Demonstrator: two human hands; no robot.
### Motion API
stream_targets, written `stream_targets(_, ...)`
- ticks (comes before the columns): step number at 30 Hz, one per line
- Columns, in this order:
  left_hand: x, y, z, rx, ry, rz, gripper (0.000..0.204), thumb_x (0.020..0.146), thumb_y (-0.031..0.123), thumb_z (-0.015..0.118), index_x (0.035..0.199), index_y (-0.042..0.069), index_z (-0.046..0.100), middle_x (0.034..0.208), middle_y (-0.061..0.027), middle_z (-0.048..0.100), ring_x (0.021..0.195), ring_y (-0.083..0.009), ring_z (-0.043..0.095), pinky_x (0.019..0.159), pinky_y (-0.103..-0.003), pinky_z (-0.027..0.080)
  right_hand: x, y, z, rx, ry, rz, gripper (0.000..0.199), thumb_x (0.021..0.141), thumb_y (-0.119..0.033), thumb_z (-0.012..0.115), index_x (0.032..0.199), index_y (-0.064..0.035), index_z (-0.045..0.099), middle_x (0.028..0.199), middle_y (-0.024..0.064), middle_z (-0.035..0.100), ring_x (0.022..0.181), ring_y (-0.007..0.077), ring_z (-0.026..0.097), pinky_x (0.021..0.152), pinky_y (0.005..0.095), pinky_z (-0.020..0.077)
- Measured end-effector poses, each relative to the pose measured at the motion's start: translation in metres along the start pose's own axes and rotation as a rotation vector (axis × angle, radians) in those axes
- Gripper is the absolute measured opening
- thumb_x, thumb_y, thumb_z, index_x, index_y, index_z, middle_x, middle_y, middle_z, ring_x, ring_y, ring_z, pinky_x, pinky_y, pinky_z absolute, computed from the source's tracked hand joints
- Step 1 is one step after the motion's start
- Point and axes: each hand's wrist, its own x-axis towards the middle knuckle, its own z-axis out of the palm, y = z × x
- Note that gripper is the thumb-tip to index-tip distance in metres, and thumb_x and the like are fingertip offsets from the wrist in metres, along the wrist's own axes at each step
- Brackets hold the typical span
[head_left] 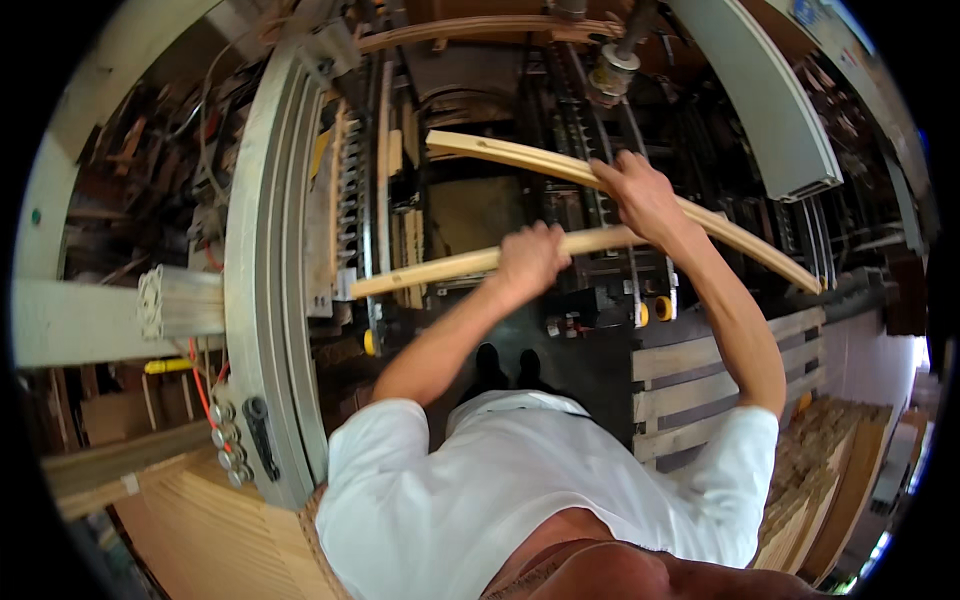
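Observation:
My left hand point(533, 262) is closed around a pale wooden strip point(430, 272), which lies roughly crosswise in front of me with its left end near the chain track. Farther off, my right hand point(642, 198) grips a second wooden strip point(520, 156). That one slants from the far middle down to the right, and a dark spot shows near its far left end. The near strip's right end reaches under my right wrist. Both strips are over the machine's chain tracks point(352, 195).
A tall aluminium beam point(265, 230) rises at left, with several round knobs point(230, 445) beside it. A grey beam point(765, 100) hangs at the far right. A slatted wooden pallet point(690, 400) and stacked wood point(815, 480) are at right; more wooden boards point(220, 530) are stacked at lower left.

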Motion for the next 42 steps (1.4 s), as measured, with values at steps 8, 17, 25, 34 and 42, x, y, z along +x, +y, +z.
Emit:
stream_targets(8,-0.148,0.078,0.0,-0.255,-0.128,-0.199,0.03,0.083,0.025,0.07,0.107,0.008,0.063,0.095,-0.0139,0.062,0.092,-0.0352,0.062,0.077,-0.047,0.049,0.16,-0.001,0.121,0.036,-0.022,-0.181,0.05,0.079,0.001,0.058,0.127,-0.0136,0.058,0.103,0.0187,0.055,0.101,0.0385,0.057,0.084,0.0452,0.0511)
stream_targets(17,-0.218,0.141,-0.036,-0.294,0.008,-0.582,0.031,0.081,0.026,0.072,0.106,0.007,0.065,0.09,-0.0115,0.061,0.086,-0.0333,0.062,0.071,-0.044,0.049,0.226,0.054,0.177,-0.023,0.149,-0.025,0.028,0.089,-0.02,0.054,0.116,-0.0149,0.064,0.108,0.0153,0.064,0.1,0.0356,0.063,0.084,0.0477,0.0503)
stream_targets(25,-0.252,0.16,-0.065,-0.268,0.23,-0.845,0.035,0.08,0.022,0.076,0.108,0.004,0.066,0.086,-0.0133,0.063,0.077,-0.0335,0.063,0.067,-0.04,0.05,0.247,0.03,0.185,-0.02,0.167,-0.092,0.024,0.087,-0.02,0.057,0.106,-0.0075,0.066,0.103,0.0169,0.065,0.096,0.0349,0.065,0.082,0.047,0.0519)
stream_targets(34,-0.275,0.164,-0.072,-0.205,0.285,-0.952,0.034,0.078,0.02,0.076,0.107,0.005,0.066,0.084,-0.0131,0.062,0.076,-0.0317,0.062,0.067,-0.04,0.049,0.254,0.029,0.183,0.019,0.144,-0.113,0.021,0.087,-0.015,0.053,0.101,-0.0092,0.069,0.101,0.0181,0.066,0.092,0.0365,0.066,0.078,0.0461,0.0542)
stream_targets(42,-0.323,0.195,-0.092,-0.355,0.538,-1.107,0.035,0.071,0.012,0.08,0.103,0.005,0.068,0.085,-0.0113,0.064,0.077,-0.0293,0.063,0.068,-0.036,0.049,0.262,0.021,0.19,-0.021,0.104,-0.1,0.024,0.089,-0.016,0.05,0.102,-0.0097,0.068,0.105,0.0191,0.066,0.096,0.0381,0.066,0.077,0.0477,0.0548)
